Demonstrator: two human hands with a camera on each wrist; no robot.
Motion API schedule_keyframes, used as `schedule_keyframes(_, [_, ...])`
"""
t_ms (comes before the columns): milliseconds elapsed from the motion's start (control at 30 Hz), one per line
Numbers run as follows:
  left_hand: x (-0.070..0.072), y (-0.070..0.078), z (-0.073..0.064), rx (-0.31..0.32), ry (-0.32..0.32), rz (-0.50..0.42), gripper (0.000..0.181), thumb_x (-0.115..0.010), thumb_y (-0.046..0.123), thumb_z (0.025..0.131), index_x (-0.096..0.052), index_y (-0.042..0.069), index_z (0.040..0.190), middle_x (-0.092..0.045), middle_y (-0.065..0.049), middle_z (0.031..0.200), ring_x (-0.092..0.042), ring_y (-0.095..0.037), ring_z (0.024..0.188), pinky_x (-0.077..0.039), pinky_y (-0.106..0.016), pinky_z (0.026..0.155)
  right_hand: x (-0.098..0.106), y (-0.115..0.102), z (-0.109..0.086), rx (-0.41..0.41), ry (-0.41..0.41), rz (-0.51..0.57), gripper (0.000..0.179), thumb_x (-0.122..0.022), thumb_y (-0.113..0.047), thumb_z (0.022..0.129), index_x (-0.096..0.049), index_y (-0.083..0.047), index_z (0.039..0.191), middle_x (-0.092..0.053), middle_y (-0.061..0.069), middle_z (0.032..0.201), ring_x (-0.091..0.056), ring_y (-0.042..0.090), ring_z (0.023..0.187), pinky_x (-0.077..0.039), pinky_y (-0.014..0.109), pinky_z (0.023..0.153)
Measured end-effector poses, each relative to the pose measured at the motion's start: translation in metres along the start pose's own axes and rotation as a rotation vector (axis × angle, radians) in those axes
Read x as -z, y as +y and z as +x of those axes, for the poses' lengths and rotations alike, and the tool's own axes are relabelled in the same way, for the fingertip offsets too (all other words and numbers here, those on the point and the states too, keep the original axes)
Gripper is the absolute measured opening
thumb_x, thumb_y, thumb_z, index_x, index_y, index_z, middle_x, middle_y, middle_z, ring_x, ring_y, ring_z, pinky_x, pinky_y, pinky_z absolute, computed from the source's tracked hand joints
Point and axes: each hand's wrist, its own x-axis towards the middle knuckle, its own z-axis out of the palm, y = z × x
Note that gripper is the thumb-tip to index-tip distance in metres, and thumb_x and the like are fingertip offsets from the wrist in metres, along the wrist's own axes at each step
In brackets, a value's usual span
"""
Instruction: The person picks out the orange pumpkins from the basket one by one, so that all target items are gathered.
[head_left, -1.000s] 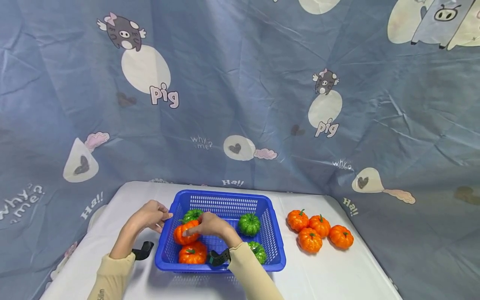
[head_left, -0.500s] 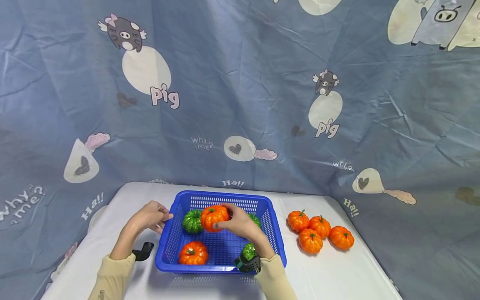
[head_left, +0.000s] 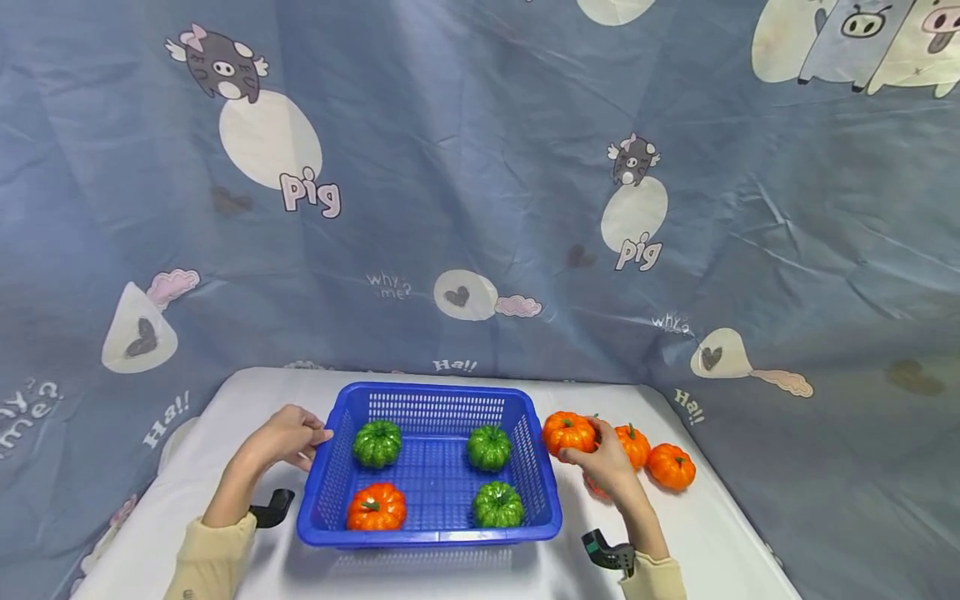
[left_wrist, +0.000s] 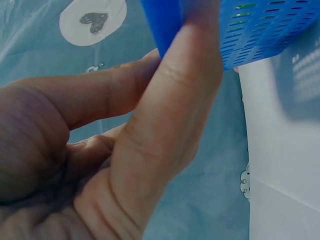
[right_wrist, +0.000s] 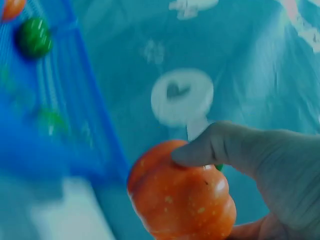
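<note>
My left hand [head_left: 287,435] pinches the left rim of a blue plastic basket [head_left: 431,536]; up close in the left wrist view, thumb and finger lie on either side of the basket's edge [left_wrist: 162,22]. Just beyond the basket's right side, my right hand [head_left: 609,462] holds a small orange pumpkin [head_left: 567,433], thumb across its top in the right wrist view. Inside the basket are three green pumpkins, at back left [head_left: 377,443], back right [head_left: 489,448] and front right [head_left: 498,505]. One orange pumpkin [head_left: 377,507] sits at its front left.
Several more orange pumpkins rest on the white table [head_left: 720,550] to the right, among them one at the far right [head_left: 671,467] and one beside my fingers [head_left: 632,446]; my right hand partly covers others. A blue printed cloth [head_left: 480,200] hangs behind the table.
My right hand has lifted the orange pumpkin from the basket's left part and carried it rightward over the right rim. My left hand stays at the left rim. The head view has shifted slightly.
</note>
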Motion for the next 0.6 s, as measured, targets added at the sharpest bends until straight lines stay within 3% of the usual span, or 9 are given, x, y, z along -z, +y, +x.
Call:
schedule_keyframes(100, [0.001,0.001,0.0,0.007,-0.004,0.007,0.034,-0.054,0.007,0.097,-0.052,-0.021,0.115,-0.066,-0.017,0.085,-0.065,-0.018,0.07,-0.061,-0.035,0.063,0.025,0.026,-0.006,-0.08,0.042,-0.053,0.081,-0.074,-0.022,0.079,-0.032,0.009,0.141,-0.045,0.031,0.134,-0.05,0.043,0.118,-0.044,0.055,0.102])
schedule_keyframes(300, [0.001,0.002,0.001,0.007,-0.013,0.008,0.035,-0.054,0.008,0.097,-0.051,-0.022,0.116,-0.066,-0.018,0.086,-0.065,-0.018,0.071,-0.061,-0.035,0.063,0.062,0.077,-0.017,-0.249,0.155,-0.025,0.089,-0.068,-0.025,0.086,-0.015,0.014,0.146,-0.027,0.039,0.143,-0.036,0.05,0.129,-0.034,0.06,0.108])
schedule_keyframes(433, [0.002,0.001,0.002,0.012,-0.016,0.003,0.036,-0.054,0.007,0.097,-0.05,-0.023,0.117,-0.066,-0.018,0.086,-0.065,-0.018,0.071,-0.061,-0.035,0.064,0.066,0.105,-0.016,-0.285,0.221,-0.041,0.091,-0.067,-0.024,0.085,-0.013,0.018,0.145,-0.021,0.042,0.143,-0.03,0.054,0.13,-0.029,0.062,0.11])
schedule_keyframes(600, [0.002,-0.004,0.003,0.013,-0.014,-0.004,0.035,-0.053,0.007,0.097,-0.051,-0.022,0.117,-0.066,-0.017,0.084,-0.065,-0.019,0.07,-0.061,-0.035,0.063,0.059,0.13,-0.012,-0.302,0.255,-0.12,0.088,-0.069,-0.023,0.082,-0.021,0.025,0.137,-0.032,0.047,0.132,-0.036,0.058,0.122,-0.033,0.064,0.105])
